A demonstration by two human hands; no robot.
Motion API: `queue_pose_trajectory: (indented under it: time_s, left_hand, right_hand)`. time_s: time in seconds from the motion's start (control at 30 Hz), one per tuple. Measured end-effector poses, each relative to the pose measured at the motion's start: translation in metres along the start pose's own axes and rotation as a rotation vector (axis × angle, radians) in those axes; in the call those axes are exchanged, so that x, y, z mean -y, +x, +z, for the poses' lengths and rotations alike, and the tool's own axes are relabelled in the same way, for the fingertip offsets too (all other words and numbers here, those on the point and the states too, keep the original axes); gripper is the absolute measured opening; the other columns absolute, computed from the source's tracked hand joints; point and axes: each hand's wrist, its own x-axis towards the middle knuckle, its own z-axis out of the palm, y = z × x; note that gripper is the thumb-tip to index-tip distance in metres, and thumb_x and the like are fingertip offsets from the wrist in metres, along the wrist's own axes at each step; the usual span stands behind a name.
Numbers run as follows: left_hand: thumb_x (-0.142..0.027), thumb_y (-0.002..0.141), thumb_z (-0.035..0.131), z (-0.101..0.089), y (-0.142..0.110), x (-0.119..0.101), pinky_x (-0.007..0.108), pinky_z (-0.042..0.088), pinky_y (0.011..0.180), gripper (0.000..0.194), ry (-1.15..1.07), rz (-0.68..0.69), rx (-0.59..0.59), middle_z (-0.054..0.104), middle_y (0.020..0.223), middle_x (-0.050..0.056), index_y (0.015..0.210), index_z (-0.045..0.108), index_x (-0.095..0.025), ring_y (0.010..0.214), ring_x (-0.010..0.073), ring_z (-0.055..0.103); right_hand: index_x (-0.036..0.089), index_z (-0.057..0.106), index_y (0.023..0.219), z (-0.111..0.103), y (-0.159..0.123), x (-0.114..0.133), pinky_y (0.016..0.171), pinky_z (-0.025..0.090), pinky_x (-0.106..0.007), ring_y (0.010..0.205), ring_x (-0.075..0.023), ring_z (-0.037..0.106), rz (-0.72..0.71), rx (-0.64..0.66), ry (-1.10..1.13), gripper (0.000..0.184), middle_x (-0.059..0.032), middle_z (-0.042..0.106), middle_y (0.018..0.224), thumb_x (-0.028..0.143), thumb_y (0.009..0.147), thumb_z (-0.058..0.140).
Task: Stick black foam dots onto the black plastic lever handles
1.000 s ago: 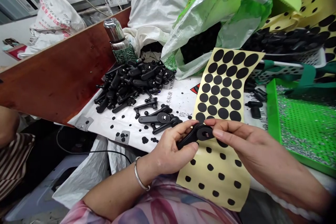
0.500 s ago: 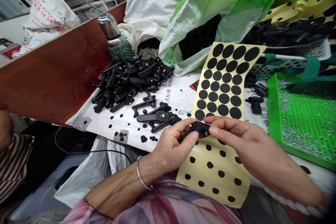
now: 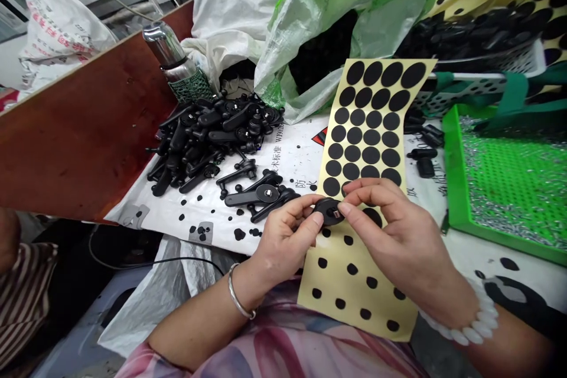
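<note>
Over the sheet, my left hand (image 3: 283, 236) pinches a black crank handle (image 3: 326, 212) between thumb and fingers. The crank's round end faces up, with a small light slot near its right side. At the right rim of that end, my right hand (image 3: 390, 218) closes its thumb and fingertips; whether a thin sticker lies between them I cannot tell. Beneath both hands stretches a cream backing sheet (image 3: 341, 271), with rows of black round stickers (image 3: 371, 137) on its far half and small black dots on its near half. Several similar cranks (image 3: 259, 195) lie just left.
A heap of black cranks (image 3: 212, 136) covers the table's left part, near a metal flask (image 3: 166, 47) and a wooden board (image 3: 88, 124). Behind stands an open green-white bag (image 3: 301, 29). On the right is a green tray (image 3: 456, 189) of small metal pieces. Another person's striped clothing (image 3: 29, 283) shows left.
The view has shifted slightly. The crank's round end is turned more toward me, and my right hand has come round it, its wrist and beaded bracelet now more in sight.
</note>
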Motion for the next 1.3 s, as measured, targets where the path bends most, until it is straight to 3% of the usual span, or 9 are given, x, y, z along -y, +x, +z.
queue_pose_trajectory:
  time_s: [0.17,0.37,0.53,0.67,0.83,0.93,1.07,1.2,1.3]
  left_hand:
    - [-0.034,0.082,0.06,-0.001,0.0,0.001,0.02,0.043,0.055,0.035,-0.03,-0.044,-0.02,0.061,0.079,0.003,0.11,0.061,-0.014,0.06,0.0082,0.05]
    - [-0.033,0.081,0.061,0.0,-0.001,-0.002,0.02,0.044,0.056,0.034,-0.032,0.018,0.014,0.06,0.08,0.002,0.11,0.061,-0.015,0.058,0.007,0.048]
    - [-0.038,0.08,0.063,0.002,-0.002,-0.008,0.019,0.043,0.052,0.033,-0.057,-0.025,0.004,0.055,0.071,0.0,0.103,0.061,-0.015,0.056,0.0073,0.046]
    - [-0.041,0.08,0.064,0.003,-0.003,-0.012,0.02,0.046,0.055,0.035,-0.095,-0.042,-0.02,0.059,0.077,0.002,0.102,0.059,-0.015,0.061,0.0083,0.051]
    - [-0.044,0.078,0.065,0.011,-0.006,-0.008,0.02,0.045,0.055,0.037,-0.18,-0.059,0.036,0.055,0.073,-0.001,0.099,0.053,-0.017,0.058,0.0071,0.049]
    - [-0.04,0.079,0.065,0.012,-0.01,-0.007,0.017,0.04,0.049,0.032,-0.1,-0.021,0.032,0.051,0.068,-0.003,0.096,0.051,-0.017,0.056,0.0068,0.046]
    - [-0.034,0.082,0.061,-0.015,-0.006,-0.019,0.02,0.042,0.053,0.022,0.124,0.177,-0.074,0.057,0.072,0.001,0.095,0.056,-0.017,0.059,0.0088,0.051]
    - [-0.034,0.083,0.059,-0.071,0.022,-0.029,0.025,0.046,0.068,0.024,0.649,0.52,-0.526,0.062,0.082,0.002,0.102,0.061,-0.019,0.073,0.0132,0.057]
    - [-0.033,0.084,0.057,-0.102,0.045,-0.027,0.028,0.046,0.077,0.026,1.004,0.443,-0.575,0.066,0.087,0.004,0.104,0.063,-0.018,0.082,0.0168,0.061]
  right_hand:
    - [0.022,0.053,0.095,0.004,0.002,-0.004,0.07,0.05,-0.036,0.081,-0.0209,0.058,0.117,0.005,0.102,0.02,-0.0064,0.059,0.093,0.036,0.083,0.061]
    - [0.018,0.06,0.089,-0.004,0.014,0.003,0.053,0.048,-0.025,0.057,-0.0116,0.054,0.406,0.288,0.491,0.032,-0.0014,0.06,0.075,0.047,0.077,0.067]
    - [0.019,0.063,0.081,-0.007,0.015,0.003,0.054,0.048,-0.023,0.057,-0.012,0.058,0.352,0.331,0.503,0.025,0.0,0.061,0.069,0.044,0.082,0.064]
    - [0.022,0.064,0.102,-0.007,0.004,-0.006,0.069,0.054,-0.028,0.076,-0.0174,0.065,0.271,0.366,0.506,0.026,-0.0038,0.068,0.085,0.041,0.086,0.058]
    - [0.026,0.06,0.11,-0.001,-0.015,-0.008,0.07,0.055,-0.032,0.082,-0.0192,0.064,0.002,0.191,0.144,0.029,-0.0046,0.065,0.098,0.037,0.084,0.062]
    - [0.027,0.063,0.108,-0.001,-0.016,-0.005,0.071,0.056,-0.029,0.085,-0.0187,0.066,-0.064,0.236,0.147,0.024,-0.0038,0.067,0.098,0.036,0.086,0.057]
    - [0.028,0.071,0.095,-0.014,-0.008,-0.006,0.068,0.058,-0.023,0.078,-0.0166,0.07,0.053,0.266,0.262,0.021,-0.0016,0.073,0.087,0.038,0.087,0.054]
    - [0.027,0.073,0.09,-0.027,-0.007,-0.016,0.062,0.059,-0.022,0.069,-0.017,0.071,0.113,0.093,0.201,0.022,-0.0013,0.075,0.08,0.041,0.082,0.057]
    - [0.028,0.073,0.085,-0.03,-0.011,-0.023,0.06,0.059,-0.023,0.068,-0.0177,0.071,0.094,0.041,0.116,0.021,-0.0008,0.075,0.079,0.042,0.079,0.06]
